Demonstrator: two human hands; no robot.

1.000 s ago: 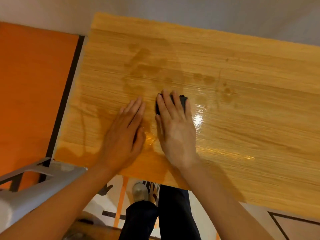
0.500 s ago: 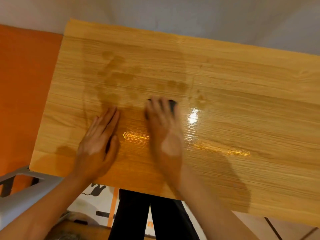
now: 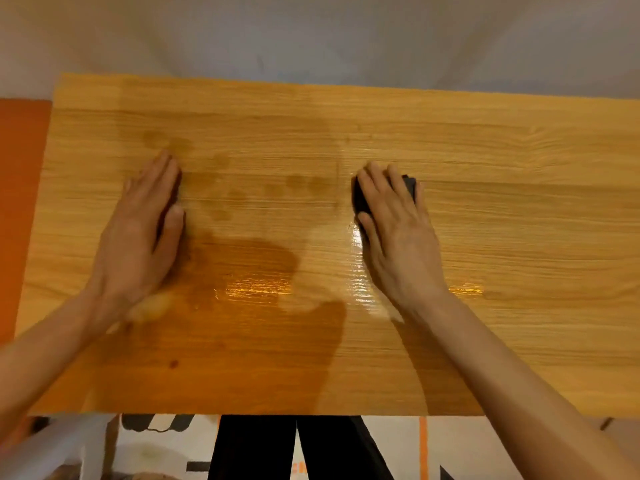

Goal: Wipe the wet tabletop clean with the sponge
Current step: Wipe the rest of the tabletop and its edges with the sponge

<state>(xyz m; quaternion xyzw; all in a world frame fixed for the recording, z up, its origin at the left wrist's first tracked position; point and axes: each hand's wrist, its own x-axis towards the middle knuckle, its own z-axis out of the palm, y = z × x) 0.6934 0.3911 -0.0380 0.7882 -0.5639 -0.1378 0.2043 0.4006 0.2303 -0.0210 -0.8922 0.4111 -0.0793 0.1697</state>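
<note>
The wooden tabletop (image 3: 519, 244) fills the view. A dark sponge (image 3: 359, 199) lies right of the middle, mostly hidden under my right hand (image 3: 394, 233), which presses on it with flat fingers; only its left side and far right corner show. My left hand (image 3: 142, 237) rests flat on the table's left part, fingers straight. Between the hands lie dull damp blotches (image 3: 301, 183). A glossy wet film (image 3: 259, 287) shines nearer the front edge and beside my right thumb.
An orange floor area (image 3: 20, 202) borders the table's left edge. A grey wall (image 3: 311, 36) runs behind the far edge. My dark trouser legs (image 3: 294, 448) stand at the front edge, and a pale frame (image 3: 52, 448) sits at the bottom left.
My right hand has slid the sponge to the right, away from my left hand, which stayed flat on the left. The view now takes in more of the table.
</note>
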